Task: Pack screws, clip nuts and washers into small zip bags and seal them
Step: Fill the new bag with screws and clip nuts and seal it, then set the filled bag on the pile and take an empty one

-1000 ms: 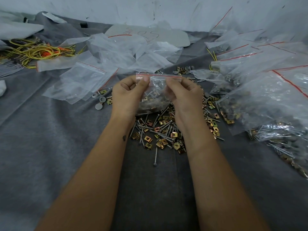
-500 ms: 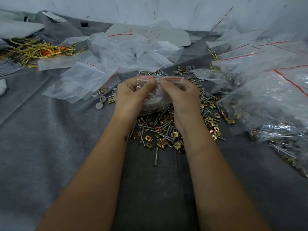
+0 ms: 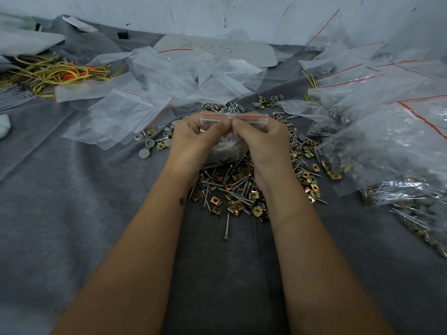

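Note:
A small clear zip bag [image 3: 227,146] with a red strip along its top hangs between both hands, holding screws and other small parts. My left hand [image 3: 193,139] pinches the strip near its middle from the left. My right hand [image 3: 263,139] pinches it right beside, the two thumbs almost touching. Under the hands lies a heap of screws and brass clip nuts [image 3: 232,189] on the grey cloth. Grey round washers [image 3: 147,148] lie scattered just left of the hands.
Empty zip bags [image 3: 135,112] are piled at the back left and centre. Filled bags [image 3: 387,146] stack up along the right side. A tangle of yellow wire [image 3: 55,73] lies far left. A single screw [image 3: 227,226] lies near the front.
Both thumbs have slid along the red strip toward its middle, from near the bag's two ends to almost touching. The bag has sunk slightly toward the heap.

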`<state>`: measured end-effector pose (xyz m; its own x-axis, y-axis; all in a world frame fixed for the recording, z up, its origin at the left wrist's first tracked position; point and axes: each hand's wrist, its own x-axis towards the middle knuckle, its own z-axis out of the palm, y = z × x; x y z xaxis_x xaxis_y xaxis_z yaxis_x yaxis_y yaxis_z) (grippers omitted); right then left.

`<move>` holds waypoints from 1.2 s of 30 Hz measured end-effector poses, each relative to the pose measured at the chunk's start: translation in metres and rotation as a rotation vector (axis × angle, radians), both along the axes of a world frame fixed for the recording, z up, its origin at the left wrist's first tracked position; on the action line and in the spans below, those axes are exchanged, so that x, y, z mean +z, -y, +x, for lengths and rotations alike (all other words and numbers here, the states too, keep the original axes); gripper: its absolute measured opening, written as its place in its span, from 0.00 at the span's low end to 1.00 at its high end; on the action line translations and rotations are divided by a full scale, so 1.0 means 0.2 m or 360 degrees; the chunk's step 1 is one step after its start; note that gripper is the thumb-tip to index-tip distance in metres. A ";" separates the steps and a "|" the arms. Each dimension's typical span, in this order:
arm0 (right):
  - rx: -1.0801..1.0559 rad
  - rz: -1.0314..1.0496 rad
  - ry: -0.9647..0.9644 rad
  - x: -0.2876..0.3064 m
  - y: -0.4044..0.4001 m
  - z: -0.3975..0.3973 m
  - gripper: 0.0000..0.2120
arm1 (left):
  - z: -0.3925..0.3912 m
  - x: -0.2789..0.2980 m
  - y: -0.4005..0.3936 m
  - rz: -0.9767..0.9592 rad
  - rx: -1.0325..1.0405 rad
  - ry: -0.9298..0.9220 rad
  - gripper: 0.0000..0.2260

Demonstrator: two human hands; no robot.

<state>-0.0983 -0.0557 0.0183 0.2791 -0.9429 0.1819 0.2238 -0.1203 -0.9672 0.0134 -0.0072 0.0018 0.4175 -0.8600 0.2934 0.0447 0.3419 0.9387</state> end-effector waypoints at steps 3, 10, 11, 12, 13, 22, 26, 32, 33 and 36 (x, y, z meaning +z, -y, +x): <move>-0.0029 -0.0021 -0.0048 0.00 0.00 0.00 0.07 | 0.01 0.00 0.00 0.0013 0.0027 -0.0003 0.04; -0.0135 0.0014 0.0054 0.01 0.02 -0.03 0.08 | 0.04 -0.02 0.01 0.0081 -0.0052 -0.0239 0.11; -0.0155 0.0005 0.0055 0.01 0.03 -0.03 0.09 | 0.04 -0.02 0.01 0.0079 -0.0054 -0.0225 0.11; -0.0162 -0.0007 0.0052 0.00 0.03 -0.03 0.09 | 0.04 -0.02 0.01 0.0078 -0.0046 -0.0218 0.12; -0.0155 -0.0020 0.0051 0.00 0.03 -0.03 0.09 | 0.04 -0.02 0.01 0.0073 -0.0027 -0.0222 0.11; -0.0063 -0.0023 0.0120 -0.01 0.03 -0.05 0.10 | 0.06 0.00 0.01 -0.0072 0.0401 -0.0306 0.04; 0.0209 -0.0315 -0.0331 0.01 0.01 -0.06 0.03 | 0.07 0.04 -0.04 -0.0157 0.0328 -0.0534 0.01; -0.0054 -0.0366 -0.0292 0.09 -0.01 -0.01 0.09 | 0.01 0.05 -0.11 0.0138 0.0140 -0.0111 0.16; -0.0100 -0.0350 -0.0245 0.12 0.01 -0.02 0.09 | -0.01 0.06 -0.10 0.0227 0.0165 0.0001 0.16; -0.0224 -0.0339 -0.0213 0.21 0.07 -0.10 0.09 | -0.09 0.12 -0.01 0.0392 0.0218 0.0310 0.14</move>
<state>-0.1179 -0.0687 0.0601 0.1831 -0.9186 0.3503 0.0625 -0.3448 -0.9366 -0.0053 -0.0047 0.0265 0.4907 -0.8547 0.1695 -0.1745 0.0942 0.9801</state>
